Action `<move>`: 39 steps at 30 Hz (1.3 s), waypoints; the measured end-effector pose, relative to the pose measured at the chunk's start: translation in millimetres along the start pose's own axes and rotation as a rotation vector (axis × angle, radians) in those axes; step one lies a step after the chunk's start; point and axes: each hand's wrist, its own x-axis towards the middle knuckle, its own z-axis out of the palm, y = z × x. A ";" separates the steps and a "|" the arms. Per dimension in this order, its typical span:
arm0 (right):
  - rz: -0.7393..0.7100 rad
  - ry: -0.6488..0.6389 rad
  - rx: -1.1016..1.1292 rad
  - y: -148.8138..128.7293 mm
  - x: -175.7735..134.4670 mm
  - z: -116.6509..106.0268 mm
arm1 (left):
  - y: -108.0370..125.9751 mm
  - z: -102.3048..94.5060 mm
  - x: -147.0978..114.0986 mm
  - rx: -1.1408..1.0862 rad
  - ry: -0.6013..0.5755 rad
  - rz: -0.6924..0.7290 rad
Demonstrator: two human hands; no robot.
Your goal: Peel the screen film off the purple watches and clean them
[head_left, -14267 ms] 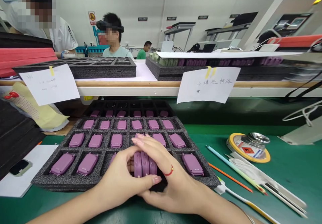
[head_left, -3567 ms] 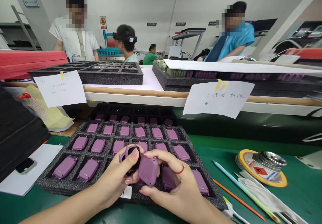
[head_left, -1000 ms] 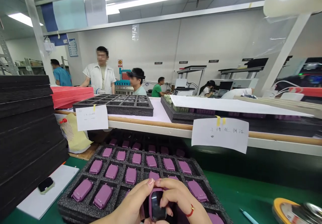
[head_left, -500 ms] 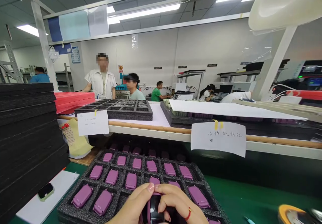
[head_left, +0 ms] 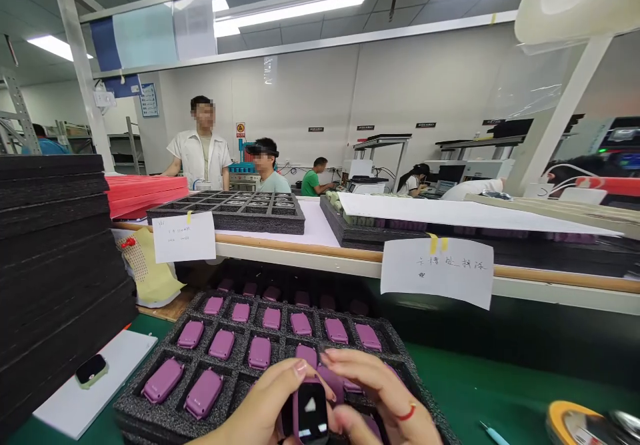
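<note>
My left hand [head_left: 267, 395] is closed on a watch [head_left: 313, 410] with a purple case and a glossy black screen, its thumb at the top edge. The screen faces me and shows bright reflections. Just to the right, my right hand [head_left: 385, 391] is open, its fingers stretched out and apart. Its lower fingers are close to the watch; whether they touch it I cannot tell. Beneath both hands lies a black foam tray [head_left: 131, 410] with purple watch cases [head_left: 203, 393] face down in its compartments. My hands hide some of the front compartments.
A stack of black foam trays [head_left: 55, 285] rises at left. Near it a green-framed watch [head_left: 91, 371] lies on white paper [head_left: 75, 408]. A shelf [head_left: 300, 256] with labelled trays crosses ahead. At right are a tape roll [head_left: 563, 421] and a blue pen-like tool [head_left: 493, 433]. Several people are beyond.
My right hand has come off the watch and moved right, its fingers opening. The watch stays in my left hand, its screen now more fully in view.
</note>
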 end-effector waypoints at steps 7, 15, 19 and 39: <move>-0.069 -0.198 -0.084 1.3 -1.7 7.2 | 8.3 5.4 -4.1 -0.120 0.081 -0.044; -0.024 -0.186 -0.029 -2.7 -4.1 7.9 | 13.4 7.9 -7.8 -0.124 0.095 -0.059; 0.010 -0.198 0.000 -7.0 -1.2 6.9 | 15.0 7.4 -8.8 -0.101 0.099 -0.084; 0.048 -0.234 -0.030 -12.1 -4.4 4.3 | 12.1 3.0 -8.8 -0.085 0.022 -0.064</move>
